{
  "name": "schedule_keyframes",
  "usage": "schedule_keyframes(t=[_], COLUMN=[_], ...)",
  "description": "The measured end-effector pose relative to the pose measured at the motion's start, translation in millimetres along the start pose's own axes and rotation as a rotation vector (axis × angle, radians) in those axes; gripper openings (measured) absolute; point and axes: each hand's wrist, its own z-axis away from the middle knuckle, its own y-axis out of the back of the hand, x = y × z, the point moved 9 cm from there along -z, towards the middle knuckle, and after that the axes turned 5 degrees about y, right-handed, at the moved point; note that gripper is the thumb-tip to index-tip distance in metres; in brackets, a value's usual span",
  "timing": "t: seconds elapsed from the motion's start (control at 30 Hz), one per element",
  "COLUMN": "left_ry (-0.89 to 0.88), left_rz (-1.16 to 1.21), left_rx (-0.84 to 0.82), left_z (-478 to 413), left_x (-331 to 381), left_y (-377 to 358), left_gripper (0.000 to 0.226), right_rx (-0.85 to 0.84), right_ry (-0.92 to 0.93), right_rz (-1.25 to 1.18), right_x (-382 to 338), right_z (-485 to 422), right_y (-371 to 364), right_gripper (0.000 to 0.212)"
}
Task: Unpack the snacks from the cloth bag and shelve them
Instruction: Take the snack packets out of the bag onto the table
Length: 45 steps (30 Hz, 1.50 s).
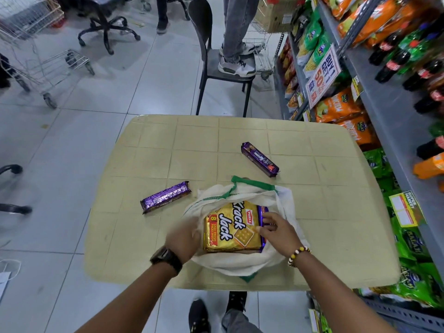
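A white cloth bag (242, 264) with green trim lies open on the beige table (324, 212). Inside it a gold Krack Jack pack (228, 231) lies flat, with a purple packet (263, 212) along its right side. My right hand (276, 230) is inside the bag, fingers closed on that purple packet. My left hand (183, 239), blurred, rests at the bag's left rim; whether it grips the cloth I cannot tell. Two purple biscuit rolls lie on the table: one (165, 200) left of the bag, one (260, 159) behind it.
Grey shelving (389, 131) with orange and green snack bags and soda bottles runs along the right. A person stands on a dark chair (225, 66) behind the table. A wire trolley (45, 68) and an office chair (105, 22) stand at the back left.
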Motion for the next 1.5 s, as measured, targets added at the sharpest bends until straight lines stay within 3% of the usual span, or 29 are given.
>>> schedule_keyframes(t=[0.1, 0.17, 0.27, 0.37, 0.5, 0.63, 0.73, 0.77, 0.93, 1.17, 1.5], left_ry=[0.121, 0.230, 0.316, 0.344, 0.316, 0.289, 0.273, 0.241, 0.153, 0.177, -0.022], left_rz=[0.666, 0.897, 1.039, 1.101, 1.016, 0.835, 0.763, 0.732, 0.598, 0.647, 0.747], left_rx=[-0.205, -0.294, -0.343, -0.375, -0.397, -0.423, -0.443, -0.445, -0.236, -0.247, -0.072], left_z=[6.6, 10.5, 16.6, 26.4, 31.9, 25.4, 23.4, 21.0, 24.7, 61.5, 97.2], left_x=[15.5, 20.5, 20.5, 21.7, 22.3, 4.1, -5.5, -5.6, 9.4, -0.9, 14.0], left_y=[-20.2, -33.4, -40.3, -44.8, -48.2, -46.2, -49.9, -52.2, -43.5, -32.3, 27.2], left_gripper=[0.041, 0.034, 0.031, 0.032, 0.040, 0.044, 0.034, 0.040, 0.046, 0.043, 0.046], right_rx=[-0.005, 0.020, -0.018, -0.010, 0.023, 0.009, -0.021, 0.002, 0.113, 0.187, 0.326], right_ry=[-0.158, -0.233, -0.335, -0.373, -0.376, -0.421, -0.334, -0.302, -0.211, -0.149, 0.056], right_rz=[-0.360, -0.436, -0.504, -0.474, -0.391, -0.357, -0.120, -0.054, 0.125, -0.002, -0.126], right_x=[16.0, 26.6, 33.7, 34.2, 26.0, 32.8, 38.1, 36.5, 12.6, 6.3, -57.4], right_z=[2.2, 4.6, 13.7, 16.6, 12.4, 22.8, 22.5, 22.0, 31.9, 85.5, 128.8], right_y=[-10.5, -11.4, -18.6, -26.8, -33.0, -36.0, -43.3, -45.5, -50.9, -36.9, -12.5], right_gripper=[0.044, 0.038, 0.018, 0.025, 0.046, 0.044, 0.035, 0.032, 0.033, 0.030, 0.031])
